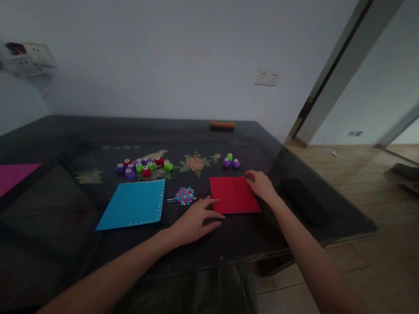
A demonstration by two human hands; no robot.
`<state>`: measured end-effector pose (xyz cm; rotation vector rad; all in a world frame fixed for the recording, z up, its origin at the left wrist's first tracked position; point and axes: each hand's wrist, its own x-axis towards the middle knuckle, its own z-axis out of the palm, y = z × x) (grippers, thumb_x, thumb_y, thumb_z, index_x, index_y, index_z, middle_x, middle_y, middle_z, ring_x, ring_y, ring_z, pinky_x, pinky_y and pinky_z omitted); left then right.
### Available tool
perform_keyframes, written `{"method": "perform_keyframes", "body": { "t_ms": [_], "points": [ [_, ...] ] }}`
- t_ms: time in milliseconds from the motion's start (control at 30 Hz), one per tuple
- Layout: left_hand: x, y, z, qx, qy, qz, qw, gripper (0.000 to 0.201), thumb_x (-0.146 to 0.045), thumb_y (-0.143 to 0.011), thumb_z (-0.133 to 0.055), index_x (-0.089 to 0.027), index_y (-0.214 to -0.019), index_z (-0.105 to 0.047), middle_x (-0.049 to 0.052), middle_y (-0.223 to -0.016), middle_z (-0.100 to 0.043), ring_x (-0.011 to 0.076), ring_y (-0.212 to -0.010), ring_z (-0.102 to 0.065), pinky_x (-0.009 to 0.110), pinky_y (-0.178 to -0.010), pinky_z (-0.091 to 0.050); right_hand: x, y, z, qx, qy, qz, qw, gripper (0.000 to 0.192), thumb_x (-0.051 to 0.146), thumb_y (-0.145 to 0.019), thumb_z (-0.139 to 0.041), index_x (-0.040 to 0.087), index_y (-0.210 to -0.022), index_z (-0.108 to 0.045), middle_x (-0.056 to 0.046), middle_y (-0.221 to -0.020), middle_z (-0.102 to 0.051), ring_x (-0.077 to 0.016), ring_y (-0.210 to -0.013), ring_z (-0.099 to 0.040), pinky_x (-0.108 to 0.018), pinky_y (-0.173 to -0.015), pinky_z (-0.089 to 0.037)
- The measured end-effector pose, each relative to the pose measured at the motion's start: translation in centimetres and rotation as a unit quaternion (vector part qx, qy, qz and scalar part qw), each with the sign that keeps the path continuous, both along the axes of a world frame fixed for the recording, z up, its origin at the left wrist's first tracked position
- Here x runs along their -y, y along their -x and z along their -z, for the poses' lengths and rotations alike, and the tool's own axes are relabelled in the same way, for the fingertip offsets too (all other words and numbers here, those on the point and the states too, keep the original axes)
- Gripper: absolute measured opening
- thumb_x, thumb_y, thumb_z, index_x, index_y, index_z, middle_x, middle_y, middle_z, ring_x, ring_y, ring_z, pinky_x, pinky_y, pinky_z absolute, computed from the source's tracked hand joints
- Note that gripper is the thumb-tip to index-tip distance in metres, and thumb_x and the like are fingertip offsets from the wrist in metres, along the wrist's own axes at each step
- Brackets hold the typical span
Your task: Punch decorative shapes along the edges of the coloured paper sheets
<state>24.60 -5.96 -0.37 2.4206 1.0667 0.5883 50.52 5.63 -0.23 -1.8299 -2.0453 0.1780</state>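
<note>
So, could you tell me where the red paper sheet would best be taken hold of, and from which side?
Probably at the near-right corner of the red sheet, coming from the table's near edge. It lies flat on the glass, so only an edge can be lifted. The left hand rests at its near-left corner, the right hand on its far-right corner, and punches sit behind it.

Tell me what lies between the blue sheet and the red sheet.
In the head view, a small heap of pink and blue paper cut-outs lies between the blue sheet and red sheet.
</note>
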Motion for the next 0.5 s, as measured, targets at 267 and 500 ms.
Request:
{"method": "perform_keyframes", "body": {
  "t_ms": [267,500],
  "points": [
    [0.1,0.1,0.3,-0.033,-0.026,0.009,0.999,0.032,-0.032,-0.086,-0.053,-0.029,-0.117,-0.061,0.008,-0.141,-0.041,0.0272,-0.132,-0.034,0.049,-0.108,-0.025,-1.8,2.3,-0.7,0.097,0.067,0.012,0.993,0.027,0.025,-0.088,-0.043,0.020,-0.105,-0.064,-0.015,-0.106,-0.056,-0.0230,-0.086,-0.061,-0.032,-0.077,-0.042],
    [0.5,0.0,0.0,-0.048,-0.034,0.011,0.998,0.034,-0.031,-0.085,-0.054,-0.026,-0.118,-0.060,0.010,-0.138,-0.044,0.0267,-0.130,-0.037,0.048,-0.108,-0.026,-2.0,3.0,-0.8,0.105,0.061,-0.001,0.993,0.025,0.026,-0.089,-0.044,0.017,-0.102,-0.064,-0.016,-0.102,-0.058,-0.0244,-0.091,-0.060,-0.033,-0.081,-0.040]
  ]
}}
